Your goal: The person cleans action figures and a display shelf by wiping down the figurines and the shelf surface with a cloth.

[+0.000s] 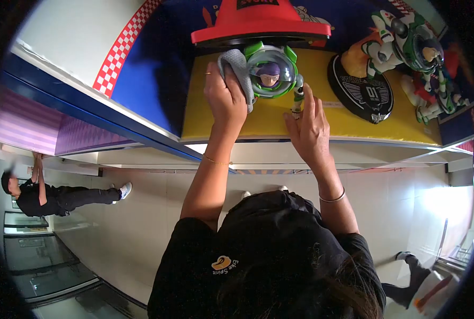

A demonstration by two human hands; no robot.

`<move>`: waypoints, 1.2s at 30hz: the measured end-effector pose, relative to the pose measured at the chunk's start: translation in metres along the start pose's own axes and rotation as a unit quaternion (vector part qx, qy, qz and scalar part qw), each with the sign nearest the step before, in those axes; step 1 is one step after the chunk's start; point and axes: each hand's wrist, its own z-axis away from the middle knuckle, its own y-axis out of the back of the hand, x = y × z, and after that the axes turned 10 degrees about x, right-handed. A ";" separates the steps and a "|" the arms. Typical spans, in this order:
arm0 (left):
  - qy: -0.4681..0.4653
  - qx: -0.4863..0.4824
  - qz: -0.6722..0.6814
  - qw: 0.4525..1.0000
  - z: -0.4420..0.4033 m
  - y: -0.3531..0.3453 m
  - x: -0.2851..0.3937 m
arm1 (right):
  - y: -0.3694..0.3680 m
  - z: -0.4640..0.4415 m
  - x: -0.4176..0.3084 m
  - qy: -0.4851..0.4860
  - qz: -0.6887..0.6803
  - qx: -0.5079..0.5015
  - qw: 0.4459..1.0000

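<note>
A grey cloth (236, 72) is bunched in my left hand (225, 95), pressed to the side of a space-ranger toy figure (270, 74). The figure has a clear dome helmet, a purple hood and green-and-white trim; it is seen from above on the yellow shelf (258, 122). My right hand (311, 125) is at the figure's arm (297, 98), thumb on one side and fairly straight fingers on the other. How firmly they press cannot be made out. The figure's lower body is hidden beneath its helmet.
A large red stand (261, 24) overhangs the shelf behind the figure. To the right are a black round base (362, 90) and another space-ranger figure (407, 45). One person (51, 194) stands far left; another (428, 290) is at lower right.
</note>
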 end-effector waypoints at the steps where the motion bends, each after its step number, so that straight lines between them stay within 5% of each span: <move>1: -0.007 -0.001 -0.008 1.000 0.000 0.000 0.000 | -0.001 0.000 0.000 0.007 0.005 0.005 1.000; 15: -0.039 -0.014 -0.173 0.984 0.028 0.012 -0.007 | -0.006 0.004 0.001 0.039 0.043 0.016 0.998; 24: 0.081 -0.162 -0.340 0.923 0.039 0.036 0.006 | -0.008 0.005 0.002 0.047 0.062 0.017 0.997; 29: -0.019 -0.245 -0.343 0.907 0.053 0.055 0.015 | -0.008 0.005 0.002 0.055 0.074 0.018 0.996; 36: -0.023 -0.112 -0.244 0.963 0.050 0.058 0.018 | -0.006 0.007 0.003 0.050 0.071 0.010 0.996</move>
